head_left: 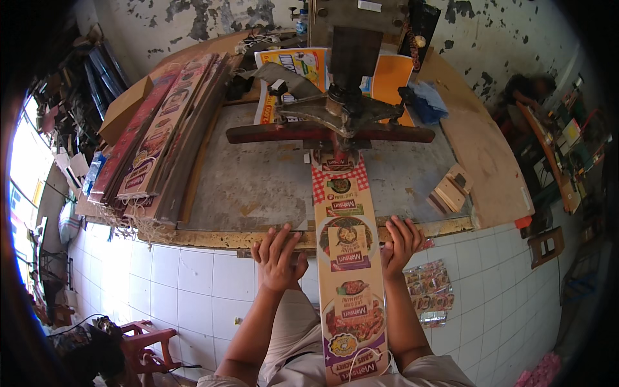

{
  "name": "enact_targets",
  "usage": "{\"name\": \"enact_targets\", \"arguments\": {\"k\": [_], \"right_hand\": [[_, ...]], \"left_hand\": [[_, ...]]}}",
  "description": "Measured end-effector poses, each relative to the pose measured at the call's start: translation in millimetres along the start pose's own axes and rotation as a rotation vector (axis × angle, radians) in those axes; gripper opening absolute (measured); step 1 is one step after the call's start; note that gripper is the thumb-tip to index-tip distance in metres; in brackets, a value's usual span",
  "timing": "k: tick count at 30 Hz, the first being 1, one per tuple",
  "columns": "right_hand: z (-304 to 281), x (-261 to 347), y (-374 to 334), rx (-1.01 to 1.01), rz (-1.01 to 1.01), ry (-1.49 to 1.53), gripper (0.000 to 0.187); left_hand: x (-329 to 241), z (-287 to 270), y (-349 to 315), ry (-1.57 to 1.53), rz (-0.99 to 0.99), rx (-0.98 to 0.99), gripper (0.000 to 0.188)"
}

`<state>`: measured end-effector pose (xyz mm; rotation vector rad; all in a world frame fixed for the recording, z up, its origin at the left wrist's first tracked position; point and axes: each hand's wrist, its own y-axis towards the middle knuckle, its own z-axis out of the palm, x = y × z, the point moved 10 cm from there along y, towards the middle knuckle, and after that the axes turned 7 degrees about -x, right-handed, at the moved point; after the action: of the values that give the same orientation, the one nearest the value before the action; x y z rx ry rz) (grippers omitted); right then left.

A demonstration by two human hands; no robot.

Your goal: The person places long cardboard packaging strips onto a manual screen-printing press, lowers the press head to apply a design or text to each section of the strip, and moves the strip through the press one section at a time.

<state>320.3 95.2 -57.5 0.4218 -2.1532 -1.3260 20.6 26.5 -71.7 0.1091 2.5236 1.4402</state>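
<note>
Tiled floor (174,284): white squares all around, with a red plastic stool (151,342) off to the left and some shiny printed sheets (429,284) over on the right.
Near end of the strip: a long printed cardboard strip (348,274) starts down by the person's lap, with a loop of white string (387,364) at that end.
Left hand (278,259): off to the left of the strip with a visible gap, palm down, fingers a bit apart at the bench edge, not closed on anything.
Right hand (398,245): way closer, thumb right beside the strip's right edge, can't tell if it's actually touching. Fingers loosely apart, not clamped.
Bench: worn yellowish front edge (213,242), grey top (251,174), the strip running straight across it between the two hands.
Press (345,126): dark metal, wide reddish bar, sitting over the strip's far end, which has a red check pattern.
Stack: more printed strips (171,109) piled on the left, cardboard box (126,109) beside them.
Back wall (213,26): pale paint, peeling badly.
</note>
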Motion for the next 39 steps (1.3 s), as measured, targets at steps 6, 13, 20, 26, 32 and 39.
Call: {"name": "enact_targets", "arguments": {"k": [6,13,20,26,32,39], "right_hand": [[-13.3,12.5,21.8,0.125,0.035,0.104,0.045],[-18.5,40.3,50.2,0.452,-0.002,0.279,0.051],[-17.6,44.6,46.6,0.507,-0.007,0.250,0.056],[-17.9,48.6,41.6,0.483,0.020,0.272,0.060],[-10.5,42.2,44.9,0.523,-0.005,0.143,0.052],[7.4,36.4,65.8,0.591,-0.023,0.080,0.048]], "left_hand": [[-5.5,-7.1,9.5,-0.084,-0.064,0.046,0.047],[-24.1,-26.1,35.7,-0.367,-0.147,0.158,0.056],[-45.5,-16.6,38.9,-0.430,-0.079,0.221,0.058],[-47.2,-19.5,39.6,-0.421,-0.072,0.238,0.057],[-47.5,-23.4,73.5,-0.409,-0.019,0.401,0.054],[-54.7,-10.3,108.4,-0.359,0.082,0.446,0.044]]}}
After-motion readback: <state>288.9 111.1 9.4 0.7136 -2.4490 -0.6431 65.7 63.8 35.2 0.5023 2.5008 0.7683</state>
